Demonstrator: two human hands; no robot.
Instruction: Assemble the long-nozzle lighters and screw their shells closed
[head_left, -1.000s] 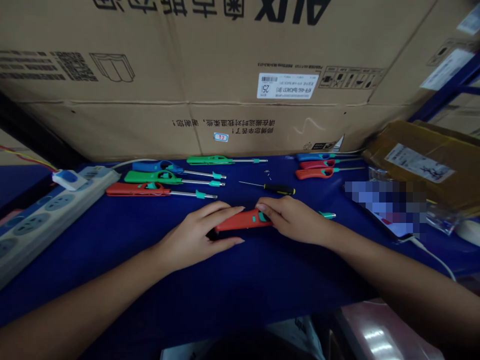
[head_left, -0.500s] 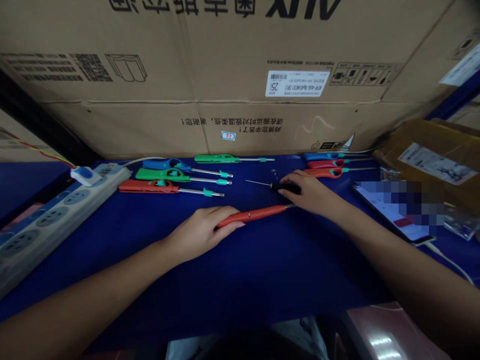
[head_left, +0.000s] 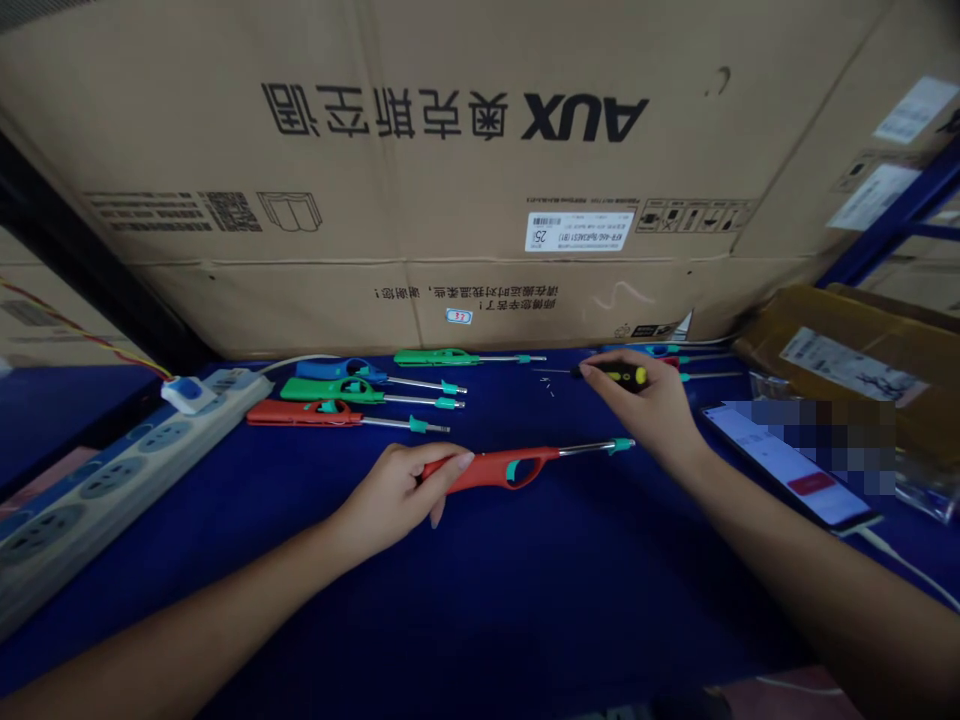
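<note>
My left hand [head_left: 401,490] is closed round the rear of a red gas lighter [head_left: 491,470], whose metal tube with a teal tip points right. In my right hand [head_left: 660,400] is a screwdriver [head_left: 611,373] with a black and yellow handle, its thin shaft pointing left above the blue surface. Small screws [head_left: 548,385] lie beneath the shaft. To the left rest a blue lighter [head_left: 337,372], a green lighter [head_left: 330,390] and another red lighter [head_left: 304,413]. A second green lighter [head_left: 435,357] lies farther back. More lighters [head_left: 686,352] are partly hidden behind my right hand.
A large cardboard box [head_left: 300,300] stands along the back of the blue surface [head_left: 480,600]. On the left is a power strip [head_left: 135,460] with a plug and wires. A phone [head_left: 795,465] on a white cable and a taped parcel [head_left: 757,320] are at the right.
The red lighter in my left hand has turned, so its trigger and loop now show. My right hand has moved right and away from the lighter's tube with the screwdriver. The view has tilted up.
</note>
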